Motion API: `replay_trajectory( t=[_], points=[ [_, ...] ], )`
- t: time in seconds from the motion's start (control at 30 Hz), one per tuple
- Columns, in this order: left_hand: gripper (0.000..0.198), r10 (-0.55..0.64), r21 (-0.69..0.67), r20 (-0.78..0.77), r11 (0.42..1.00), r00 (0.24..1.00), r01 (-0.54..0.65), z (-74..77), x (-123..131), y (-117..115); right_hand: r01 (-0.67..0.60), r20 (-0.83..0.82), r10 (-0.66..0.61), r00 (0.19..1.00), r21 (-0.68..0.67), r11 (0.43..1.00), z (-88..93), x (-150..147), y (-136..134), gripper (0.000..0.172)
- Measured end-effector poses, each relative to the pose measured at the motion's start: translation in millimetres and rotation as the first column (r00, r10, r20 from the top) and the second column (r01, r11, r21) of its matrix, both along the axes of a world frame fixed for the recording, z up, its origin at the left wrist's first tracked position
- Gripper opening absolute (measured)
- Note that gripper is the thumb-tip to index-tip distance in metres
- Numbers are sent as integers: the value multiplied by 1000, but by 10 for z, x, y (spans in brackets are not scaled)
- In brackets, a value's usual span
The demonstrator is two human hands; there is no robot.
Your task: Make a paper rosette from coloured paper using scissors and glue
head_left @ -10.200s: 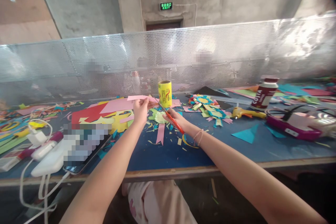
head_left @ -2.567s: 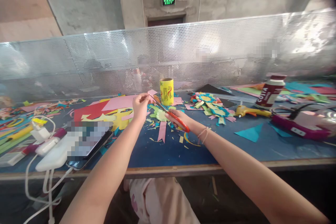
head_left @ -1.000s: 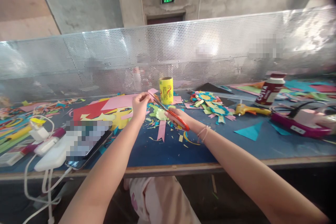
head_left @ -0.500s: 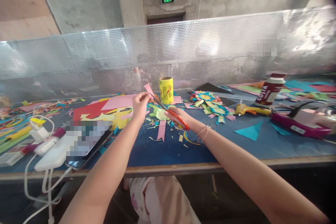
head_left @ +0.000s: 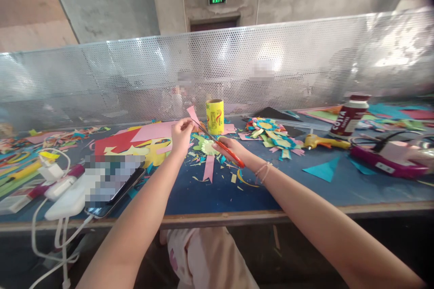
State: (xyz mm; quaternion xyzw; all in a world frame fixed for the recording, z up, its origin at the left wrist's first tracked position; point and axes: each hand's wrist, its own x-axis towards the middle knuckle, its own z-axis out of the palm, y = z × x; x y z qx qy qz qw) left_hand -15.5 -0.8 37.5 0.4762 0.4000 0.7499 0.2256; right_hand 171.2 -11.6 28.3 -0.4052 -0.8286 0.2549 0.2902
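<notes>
Between its fingertips my left hand (head_left: 182,134) pinches a pink paper strip (head_left: 192,113), which sticks up past the fingers. My right hand (head_left: 230,145) is closed round the orange handles of a pair of scissors (head_left: 233,157). Their blades point up and left and reach the strip beside my left fingertips. Below the blades lies a pale green paper rosette (head_left: 208,146), and a notched pink strip (head_left: 209,169) stretches from it toward me. Just behind the hands stands a yellow cardboard tube (head_left: 214,116).
Finished-looking paper rosettes (head_left: 271,133), a yellow glue gun (head_left: 325,142), a coffee bottle (head_left: 350,117) and a purple power strip (head_left: 386,162) sit to the right. At left are a phone (head_left: 115,189), white cables and coloured paper (head_left: 118,141). A perforated metal screen (head_left: 135,76) runs along the back.
Hardly anything differs. The pink strip and both hands have shifted very slightly; the scissors are still at the strip.
</notes>
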Motion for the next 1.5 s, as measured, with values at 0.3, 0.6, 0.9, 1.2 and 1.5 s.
replay_trajectory(
  t=[0.3,0.6,0.9,1.2,1.5],
  points=[
    [10,-133,56,20,990,991,132,5,12,3,11,33,-14,999,84,996,-23,-13,39,48],
    [25,135,50,-59,990,989,-132,30,-95,28,10,58,-14,998,72,997,-25,-14,30,51],
    [21,155,14,-84,988,984,-154,36,-155,46,-30,91,23,996,77,997,-12,0,1,51],
    [21,117,-24,-72,993,991,-119,52,-165,51,-47,149,34,988,89,995,12,-3,-14,51],
    [22,129,-27,-66,991,989,-131,35,-187,66,-78,124,75,989,15,997,-32,7,46,53]
  ],
)
